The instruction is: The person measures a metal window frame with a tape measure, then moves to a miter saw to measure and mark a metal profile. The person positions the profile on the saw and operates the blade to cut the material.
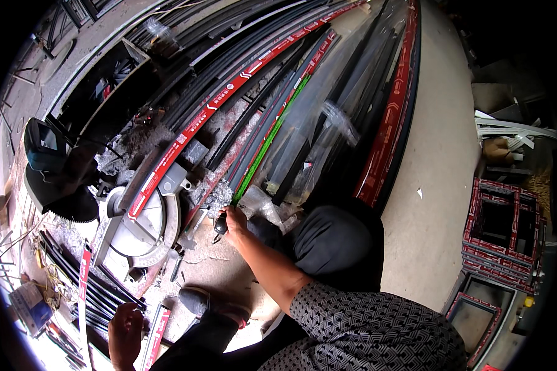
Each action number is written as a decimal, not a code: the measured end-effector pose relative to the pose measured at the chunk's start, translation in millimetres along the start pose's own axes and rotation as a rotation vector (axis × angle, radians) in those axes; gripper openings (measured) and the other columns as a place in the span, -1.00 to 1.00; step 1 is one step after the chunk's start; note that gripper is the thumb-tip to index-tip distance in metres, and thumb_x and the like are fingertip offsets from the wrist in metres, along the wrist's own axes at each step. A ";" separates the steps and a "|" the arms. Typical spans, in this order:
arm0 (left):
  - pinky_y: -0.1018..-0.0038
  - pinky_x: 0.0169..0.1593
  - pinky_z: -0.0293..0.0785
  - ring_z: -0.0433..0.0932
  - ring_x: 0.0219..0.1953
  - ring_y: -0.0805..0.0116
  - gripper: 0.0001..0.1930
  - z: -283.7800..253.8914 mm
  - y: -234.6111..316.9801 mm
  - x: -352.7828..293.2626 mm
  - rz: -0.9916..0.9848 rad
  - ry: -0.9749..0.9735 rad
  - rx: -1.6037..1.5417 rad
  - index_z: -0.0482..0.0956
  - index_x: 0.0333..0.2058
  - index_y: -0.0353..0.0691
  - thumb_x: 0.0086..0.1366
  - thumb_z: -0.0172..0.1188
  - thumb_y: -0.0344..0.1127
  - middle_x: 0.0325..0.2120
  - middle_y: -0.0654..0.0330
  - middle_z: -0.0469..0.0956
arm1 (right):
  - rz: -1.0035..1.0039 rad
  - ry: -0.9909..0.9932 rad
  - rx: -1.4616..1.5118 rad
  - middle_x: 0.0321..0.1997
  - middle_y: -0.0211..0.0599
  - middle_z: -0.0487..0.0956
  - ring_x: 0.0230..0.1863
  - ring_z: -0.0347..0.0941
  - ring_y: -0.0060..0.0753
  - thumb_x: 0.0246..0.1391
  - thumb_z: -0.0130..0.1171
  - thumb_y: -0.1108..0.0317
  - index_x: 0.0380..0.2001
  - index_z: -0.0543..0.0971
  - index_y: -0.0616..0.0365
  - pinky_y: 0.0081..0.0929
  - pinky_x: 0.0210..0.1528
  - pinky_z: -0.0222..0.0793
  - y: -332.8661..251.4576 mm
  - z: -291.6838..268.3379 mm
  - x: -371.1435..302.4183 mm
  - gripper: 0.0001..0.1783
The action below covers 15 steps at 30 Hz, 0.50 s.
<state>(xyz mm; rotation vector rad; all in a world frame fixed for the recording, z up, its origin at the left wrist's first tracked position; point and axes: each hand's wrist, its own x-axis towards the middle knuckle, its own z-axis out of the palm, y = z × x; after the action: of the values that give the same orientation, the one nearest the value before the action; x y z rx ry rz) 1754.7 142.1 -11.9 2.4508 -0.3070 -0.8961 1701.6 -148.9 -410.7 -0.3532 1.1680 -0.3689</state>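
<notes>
My right hand [232,226] is closed round a black rounded object [220,223]; a thin metal piece shows below it, and its kind I cannot make out. Just beyond the fingers ends a bright green strip [269,145], lying among long dark bars. To the left is a miter saw with a round metal table [143,227], its toothed blade [83,210] away at the far side. A red-labelled profile [195,123] lies across the saw table. My left hand [125,334] is low at the left, fingers curled; what they hold, if anything, is hidden. Nearby stands another red-labelled strip [84,290].
Long dark bars and clear plastic wrap [340,120] stretch away ahead. Red-labelled bars [393,117] run along the right. Stacked red-and-black frames [504,222] and a grey frame [486,309] are at the far right. A long open box [127,80] lies far left; black rods [99,297] lie near left.
</notes>
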 end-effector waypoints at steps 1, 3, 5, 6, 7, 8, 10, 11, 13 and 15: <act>0.37 -0.24 0.48 0.50 -0.41 0.40 -0.76 0.1 1.0 0.4 -0.010 0.000 0.004 0.58 -0.07 -0.41 0.42 0.14 -0.35 -0.38 0.11 0.59 | 0.000 -0.004 0.019 -0.45 -0.38 0.53 -0.46 0.49 -0.46 0.26 0.12 0.40 -0.37 0.49 0.06 -0.37 -0.40 0.56 -1.6 0.6 -1.3 -0.91; 0.36 -0.24 0.48 0.50 -0.41 0.40 -0.74 1.3 3.9 2.7 -0.024 -0.004 0.011 0.58 -0.06 -0.41 0.41 0.15 -0.34 -0.39 0.10 0.59 | 0.007 -0.015 0.035 -0.45 -0.38 0.53 -0.45 0.49 -0.45 0.26 0.12 0.40 -0.37 0.49 0.06 -0.36 -0.40 0.56 -5.8 -1.7 -2.5 -0.92; 0.36 -0.23 0.48 0.51 -0.41 0.39 -0.74 -1.8 -0.6 -4.0 -0.028 0.006 0.020 0.59 -0.05 -0.41 0.41 0.15 -0.33 -0.37 0.09 0.60 | 0.104 0.064 -0.017 -0.43 -0.38 0.53 -0.44 0.49 -0.45 0.26 0.13 0.40 -0.37 0.49 0.06 -0.34 -0.41 0.56 -13.6 17.5 -25.0 -0.92; 0.36 -0.23 0.48 0.51 -0.41 0.39 -0.73 -2.0 1.2 -3.2 -0.015 -0.001 0.022 0.59 -0.05 -0.40 0.41 0.15 -0.32 -0.36 0.08 0.61 | 0.099 0.064 0.002 -0.43 -0.38 0.53 -0.44 0.49 -0.45 0.26 0.13 0.40 -0.36 0.49 0.06 -0.34 -0.40 0.56 -16.1 16.6 -25.4 -0.92; 0.35 -0.22 0.48 0.51 -0.40 0.39 -0.73 -2.8 3.9 -2.7 -0.029 -0.011 0.018 0.59 -0.05 -0.40 0.41 0.16 -0.32 -0.36 0.08 0.61 | 0.096 0.062 0.020 -0.43 -0.38 0.53 -0.44 0.49 -0.46 0.26 0.13 0.40 -0.36 0.49 0.06 -0.34 -0.40 0.57 -17.2 16.0 -26.5 -0.92; 0.35 -0.21 0.48 0.52 -0.39 0.38 -0.73 -4.3 7.5 -2.8 -0.044 -0.020 0.014 0.59 -0.05 -0.40 0.41 0.16 -0.32 -0.35 0.08 0.62 | 0.095 0.060 0.037 -0.42 -0.38 0.53 -0.43 0.50 -0.46 0.25 0.13 0.40 -0.36 0.49 0.06 -0.34 -0.40 0.57 -17.8 15.9 -27.5 -0.92; 0.37 -0.21 0.50 0.55 -0.39 0.40 -0.75 -3.8 9.0 -1.2 -0.037 -0.026 0.027 0.58 -0.04 -0.35 0.40 0.15 -0.34 -0.38 0.11 0.63 | 0.091 0.038 0.042 -0.43 -0.39 0.53 -0.43 0.50 -0.47 0.25 0.14 0.39 -0.35 0.48 0.05 -0.36 -0.40 0.57 -15.5 7.7 -17.3 -0.92; 0.40 -0.22 0.52 0.59 -0.40 0.41 -0.77 -2.1 7.2 1.9 -0.010 -0.026 0.044 0.57 -0.04 -0.31 0.39 0.15 -0.37 -0.43 0.15 0.64 | 0.061 0.006 0.070 -0.43 -0.39 0.53 -0.43 0.50 -0.47 0.26 0.14 0.39 -0.35 0.49 0.05 -0.36 -0.40 0.57 -14.1 -1.9 -6.0 -0.92; 0.42 -0.22 0.55 0.63 -0.40 0.43 -0.78 -2.3 1.3 -0.5 0.012 -0.012 0.060 0.55 -0.03 -0.27 0.38 0.15 -0.40 -0.47 0.18 0.66 | 0.021 -0.019 0.010 -0.43 -0.39 0.53 -0.43 0.50 -0.47 0.26 0.14 0.39 -0.35 0.49 0.05 -0.37 -0.39 0.57 -7.6 1.3 -7.1 -0.93; 0.42 -0.20 0.55 0.64 -0.39 0.42 -0.78 -2.6 -0.8 -2.1 0.040 -0.005 0.051 0.55 -0.03 -0.27 0.38 0.15 -0.40 -0.46 0.18 0.66 | 0.019 -0.011 0.007 -0.43 -0.38 0.54 -0.43 0.50 -0.46 0.26 0.14 0.38 -0.35 0.50 0.05 -0.37 -0.39 0.57 -4.7 1.3 -6.4 -0.93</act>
<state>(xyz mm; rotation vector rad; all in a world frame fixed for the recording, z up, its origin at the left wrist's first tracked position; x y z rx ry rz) 1754.8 144.5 -9.5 2.4802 -0.3833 -0.8883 1700.2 -149.9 -402.9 -0.3377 1.1583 -0.3541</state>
